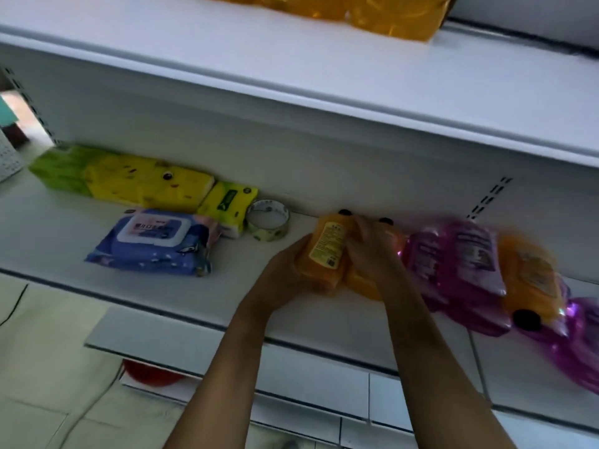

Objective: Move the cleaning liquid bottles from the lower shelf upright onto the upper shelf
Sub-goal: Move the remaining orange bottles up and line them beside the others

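Several cleaning liquid bottles lie on their sides on the lower shelf. My left hand grips an orange bottle with a black cap and yellow label from its left side. My right hand is curled over a second orange bottle lying just right of it. Further right lie purple bottles, another orange bottle with its black cap toward me, and one more purple bottle at the frame edge. The upper shelf holds orange bottles at its back.
On the lower shelf's left part lie green and yellow tissue packs, a small yellow tissue pack, a blue wet-wipes pack and a roll of tape. A lower ledge juts out below.
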A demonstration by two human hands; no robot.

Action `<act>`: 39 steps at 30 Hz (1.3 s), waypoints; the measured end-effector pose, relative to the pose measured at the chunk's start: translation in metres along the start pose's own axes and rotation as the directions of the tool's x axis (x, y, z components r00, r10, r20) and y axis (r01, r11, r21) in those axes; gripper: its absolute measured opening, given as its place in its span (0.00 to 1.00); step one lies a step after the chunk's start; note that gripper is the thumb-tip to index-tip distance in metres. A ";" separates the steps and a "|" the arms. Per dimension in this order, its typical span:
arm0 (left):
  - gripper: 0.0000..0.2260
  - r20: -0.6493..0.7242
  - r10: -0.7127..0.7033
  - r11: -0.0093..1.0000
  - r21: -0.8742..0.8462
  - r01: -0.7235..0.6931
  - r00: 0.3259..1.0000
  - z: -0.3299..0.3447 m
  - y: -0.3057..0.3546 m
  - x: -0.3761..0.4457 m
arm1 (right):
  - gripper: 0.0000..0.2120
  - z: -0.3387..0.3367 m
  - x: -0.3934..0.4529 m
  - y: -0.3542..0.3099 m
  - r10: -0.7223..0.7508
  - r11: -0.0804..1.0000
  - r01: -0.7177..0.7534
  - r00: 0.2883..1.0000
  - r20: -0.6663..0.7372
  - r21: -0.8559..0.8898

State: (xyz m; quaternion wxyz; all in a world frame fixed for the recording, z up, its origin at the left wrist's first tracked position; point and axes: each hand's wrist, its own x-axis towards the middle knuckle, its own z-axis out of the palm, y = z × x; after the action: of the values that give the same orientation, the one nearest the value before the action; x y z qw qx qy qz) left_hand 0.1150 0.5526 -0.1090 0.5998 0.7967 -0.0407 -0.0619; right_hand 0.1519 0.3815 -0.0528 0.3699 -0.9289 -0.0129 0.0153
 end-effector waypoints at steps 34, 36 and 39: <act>0.46 0.809 0.427 0.892 -0.450 -0.043 0.405 0.041 0.106 -0.143 | 0.36 -0.046 -0.282 -0.050 0.582 0.664 0.249 0.419 -0.697 0.705; 0.49 0.807 0.425 0.904 -0.401 -0.148 0.411 0.038 0.104 -0.145 | 0.31 -0.038 -0.278 -0.056 0.553 0.654 0.262 0.474 -0.685 0.710; 0.52 0.792 0.427 0.904 -0.386 -0.183 0.437 0.031 0.104 -0.144 | 0.30 -0.035 -0.274 -0.065 0.536 0.649 0.233 0.536 -0.652 0.724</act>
State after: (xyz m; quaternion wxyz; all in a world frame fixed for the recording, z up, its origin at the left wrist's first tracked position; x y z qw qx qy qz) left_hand -0.0310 0.5142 -0.0100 0.5914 0.5568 -0.4704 -0.3450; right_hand -0.1213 0.3944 0.0225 0.6699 -0.5784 0.2617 -0.3850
